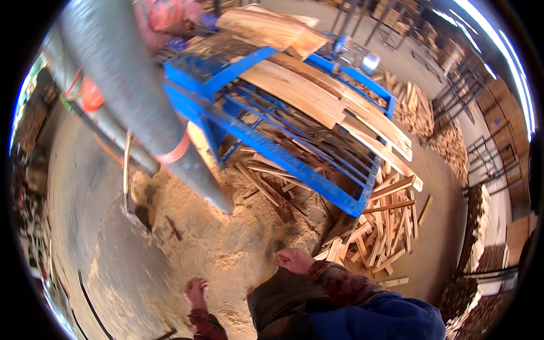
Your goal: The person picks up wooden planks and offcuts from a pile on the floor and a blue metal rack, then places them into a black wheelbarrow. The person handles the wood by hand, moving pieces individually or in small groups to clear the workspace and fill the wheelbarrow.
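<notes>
My left hand (196,292) hangs over the sawdust-covered floor, its fingers loosely bent and a little apart, with nothing seen in it. At the top edge of a dark apron (283,303), my right hand (294,260) is closed, its fingers curled in. Whether anything is inside it is hidden. Both hands are apart from the blue metal machine frame (283,158) ahead. Long sawn boards (294,93) lie across that frame. Beneath its near right corner, loose wood strips (379,238) are heaped on the floor, not far from my right hand.
A thick grey pipe (124,85) slants down at the left, with a long-handled tool (127,175) beside it. Sawdust (238,243) covers the floor. A person in a pink-red top (164,20) and blue gloves stands behind the machine. Wood piles (416,107) lie at the right.
</notes>
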Demonstrator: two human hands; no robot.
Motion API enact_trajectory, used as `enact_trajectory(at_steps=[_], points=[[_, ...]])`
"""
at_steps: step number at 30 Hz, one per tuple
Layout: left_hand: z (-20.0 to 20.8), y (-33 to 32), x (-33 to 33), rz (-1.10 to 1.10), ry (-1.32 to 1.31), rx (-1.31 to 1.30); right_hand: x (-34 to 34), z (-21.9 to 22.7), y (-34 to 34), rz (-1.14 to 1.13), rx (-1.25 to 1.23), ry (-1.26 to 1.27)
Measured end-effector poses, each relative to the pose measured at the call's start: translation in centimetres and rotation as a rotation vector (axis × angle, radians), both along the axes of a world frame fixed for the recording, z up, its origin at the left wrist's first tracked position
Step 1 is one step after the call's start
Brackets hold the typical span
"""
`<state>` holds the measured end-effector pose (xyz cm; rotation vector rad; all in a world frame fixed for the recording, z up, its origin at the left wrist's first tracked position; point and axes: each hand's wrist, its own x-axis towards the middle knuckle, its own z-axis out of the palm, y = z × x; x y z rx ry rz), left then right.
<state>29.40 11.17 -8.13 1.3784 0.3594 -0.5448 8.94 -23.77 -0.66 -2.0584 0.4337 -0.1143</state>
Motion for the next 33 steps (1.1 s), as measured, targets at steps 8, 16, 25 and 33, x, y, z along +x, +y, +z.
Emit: enact_trajectory(at_steps=[8,16,25,33], points=[[1.1,-18.9,-6.9,-0.580,0.330,-0.315,-0.2,3.0,-7.4,-0.224,-0.086,0.039],[2.6,-24.9,-2.7,-0.894,0.234,-0.069,-2.3,3.5,-6.7,-0.495,-0.097,0.040],[4.4,-31.3,4.1,-0.865,0.014,-0.021,-7.9,9.9,-17.1,-0.917,-0.180,-0.168],[5.7,-36.4,-2.9,-0.883,0.091,0.037,-21.9,9.6,-44.1,-1.423,-0.536,0.028]])
